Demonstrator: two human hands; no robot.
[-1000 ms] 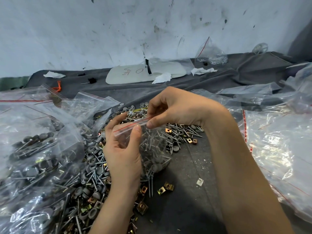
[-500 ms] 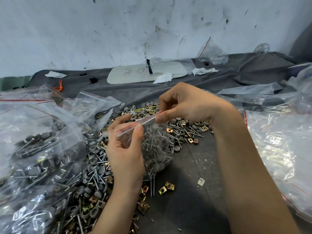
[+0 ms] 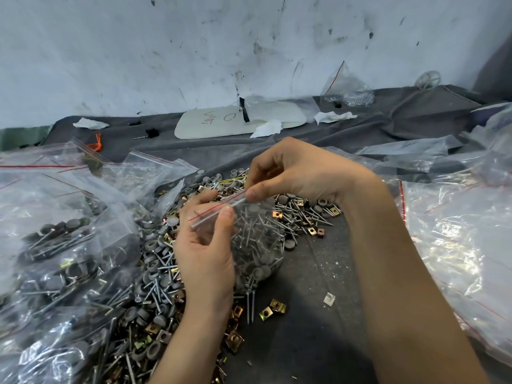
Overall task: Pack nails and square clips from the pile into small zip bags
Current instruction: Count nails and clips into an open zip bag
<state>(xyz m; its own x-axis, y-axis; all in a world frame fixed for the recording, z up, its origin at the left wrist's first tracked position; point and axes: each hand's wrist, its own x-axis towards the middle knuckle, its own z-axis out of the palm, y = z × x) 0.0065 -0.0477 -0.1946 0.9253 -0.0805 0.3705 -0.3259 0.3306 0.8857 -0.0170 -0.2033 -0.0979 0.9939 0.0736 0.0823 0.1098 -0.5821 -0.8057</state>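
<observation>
Sealing clear plastic zip bag of nails (image 3: 257, 245) above loose metal pile (image 3: 155, 281): my left hand (image 3: 205, 256) and right hand (image 3: 299, 176) pinch its strip; press evenly across.

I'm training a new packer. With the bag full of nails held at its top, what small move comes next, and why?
Probably slide the pinching right hand along the zip strip to seal it: the left hand pinches the strip's other end, and the zip bag bulges with nails.
</observation>
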